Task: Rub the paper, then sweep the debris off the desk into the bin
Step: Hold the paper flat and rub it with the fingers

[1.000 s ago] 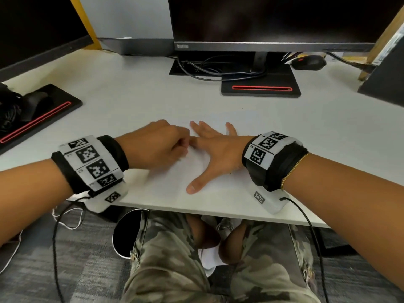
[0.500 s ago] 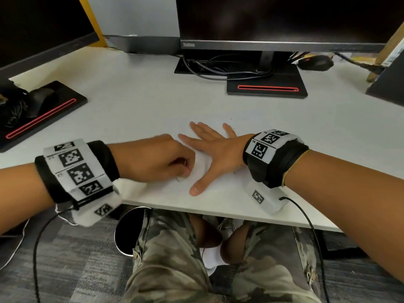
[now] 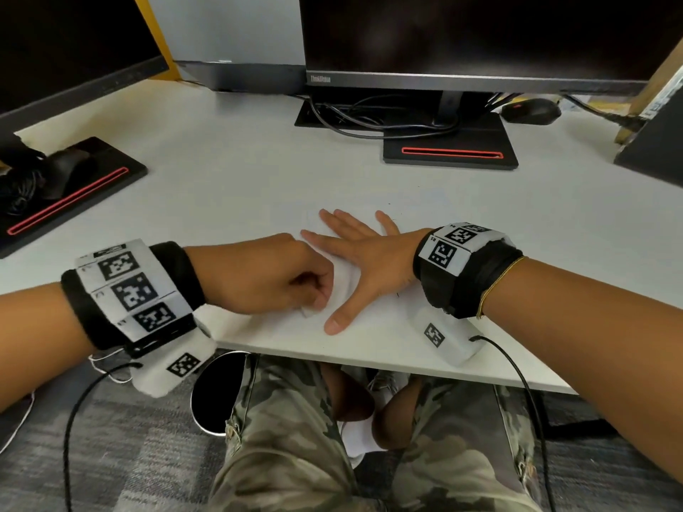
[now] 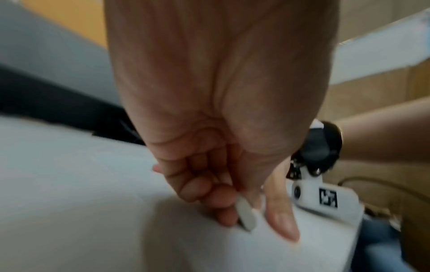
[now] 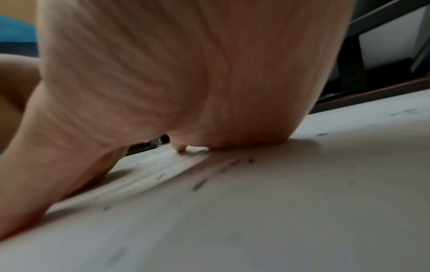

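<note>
While my right hand lies flat with its fingers spread, palm pressing the white paper onto the pale, smooth bench near its front edge, my left hand is curled into a loose fist just left of it. The left fingers and thumb pinch a small, flat, off-white eraser with rounded ends, its tip touching the sheet. From the right wrist I see thin dark crumbs of debris scattered over the matte paper beside the palm.
</note>
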`<action>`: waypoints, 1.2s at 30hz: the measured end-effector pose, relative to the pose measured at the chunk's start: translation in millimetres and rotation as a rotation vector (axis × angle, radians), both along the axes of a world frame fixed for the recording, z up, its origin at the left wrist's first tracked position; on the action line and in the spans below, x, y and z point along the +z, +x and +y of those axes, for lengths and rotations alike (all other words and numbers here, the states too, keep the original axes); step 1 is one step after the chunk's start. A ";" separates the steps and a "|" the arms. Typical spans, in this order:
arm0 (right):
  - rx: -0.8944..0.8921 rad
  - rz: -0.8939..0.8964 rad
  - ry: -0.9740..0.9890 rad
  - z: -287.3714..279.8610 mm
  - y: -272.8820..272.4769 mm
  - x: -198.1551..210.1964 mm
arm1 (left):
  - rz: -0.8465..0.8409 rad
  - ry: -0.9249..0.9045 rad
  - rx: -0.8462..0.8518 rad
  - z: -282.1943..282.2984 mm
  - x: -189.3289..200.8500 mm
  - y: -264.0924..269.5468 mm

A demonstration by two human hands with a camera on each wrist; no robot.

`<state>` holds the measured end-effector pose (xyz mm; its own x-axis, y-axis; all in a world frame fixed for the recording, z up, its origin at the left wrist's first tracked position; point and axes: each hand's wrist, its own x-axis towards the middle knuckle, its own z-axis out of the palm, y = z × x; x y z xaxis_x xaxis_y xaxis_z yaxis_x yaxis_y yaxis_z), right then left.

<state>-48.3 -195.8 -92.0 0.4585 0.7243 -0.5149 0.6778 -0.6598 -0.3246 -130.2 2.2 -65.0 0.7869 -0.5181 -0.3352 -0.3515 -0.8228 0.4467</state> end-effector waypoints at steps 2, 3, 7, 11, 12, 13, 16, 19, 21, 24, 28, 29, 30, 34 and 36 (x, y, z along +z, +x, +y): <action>-0.011 0.042 0.053 -3.4 1.1 4.2 | -0.074 -0.024 0.094 8.0 6.1 12.1; -0.027 0.053 0.092 -4.9 2.0 6.4 | -0.135 -0.022 0.175 15.5 8.9 21.9; -0.101 -0.007 0.218 -4.1 5.3 0.5 | -0.137 -0.040 0.285 22.2 7.5 37.1; -0.029 -0.035 0.064 3.7 3.7 -7.6 | -0.006 -0.022 0.151 0.8 1.9 21.6; -0.033 -0.035 0.048 4.9 3.2 -7.7 | 0.042 -0.025 0.132 -1.1 3.4 22.0; -0.039 -0.029 0.042 6.0 3.0 -7.1 | 0.048 -0.031 0.146 0.1 5.4 26.5; -0.043 -0.011 0.046 8.8 2.4 -6.0 | -0.071 -0.058 0.262 9.2 8.3 41.9; -0.052 -0.013 0.041 9.2 2.1 -6.7 | -0.003 -0.046 0.159 0.1 6.2 35.0; -0.057 -0.021 0.036 9.7 1.4 -7.3 | 0.118 -0.026 0.100 -2.5 8.7 31.5; -0.044 -0.032 0.032 10.0 2.0 -8.1 | -0.030 0.024 0.181 9.1 14.6 45.9; -0.052 -0.032 0.029 9.4 1.5 -8.5 | 0.050 0.029 0.107 2.4 9.3 37.4; -0.055 -0.033 0.026 9.1 1.4 -8.6 | 0.080 0.042 0.102 1.8 9.5 36.3; -0.054 -0.036 0.027 9.2 1.3 -8.8 | 0.055 0.059 0.120 4.3 10.7 38.8; -0.040 -0.045 0.028 9.7 1.9 -9.5 | -0.079 0.076 0.212 10.0 12.2 42.7; -0.043 -0.043 0.026 9.4 1.3 -9.1 | 0.046 0.057 0.125 0.7 10.3 33.3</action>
